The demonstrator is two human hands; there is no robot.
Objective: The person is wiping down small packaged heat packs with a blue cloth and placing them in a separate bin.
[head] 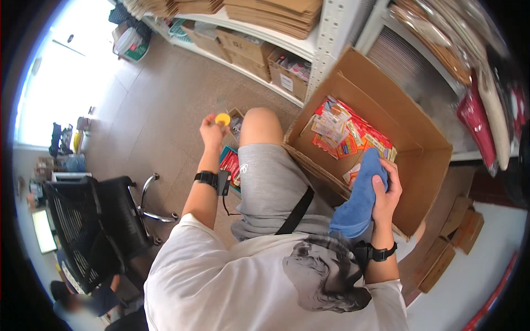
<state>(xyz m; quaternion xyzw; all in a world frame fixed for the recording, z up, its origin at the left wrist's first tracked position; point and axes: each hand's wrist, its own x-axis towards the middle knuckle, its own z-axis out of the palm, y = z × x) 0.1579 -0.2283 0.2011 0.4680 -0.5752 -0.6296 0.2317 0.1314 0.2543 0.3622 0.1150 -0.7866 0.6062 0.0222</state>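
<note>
In my left hand (213, 128), out over the floor, is a small round yellow disc (222, 120), held at the fingertips. My right hand (387, 190) grips a folded blue cloth (360, 198) at the near side of an open cardboard box (426, 165). Inside that box lie red, orange and white printed packets (339, 128), partly behind the cloth. Below my left hand, beside my knee, a teal bin (226, 152) holds red packets (232, 165). A small cardboard box (236, 113) with unclear contents stands just beyond it.
White metal shelving (323, 53) with cardboard boxes (244, 51) runs across the top. Bagged textiles (476, 111) hang at the right. A black office chair (99, 227) is at the left, near another person (103, 298). A white bucket (132, 44) stands at the upper left.
</note>
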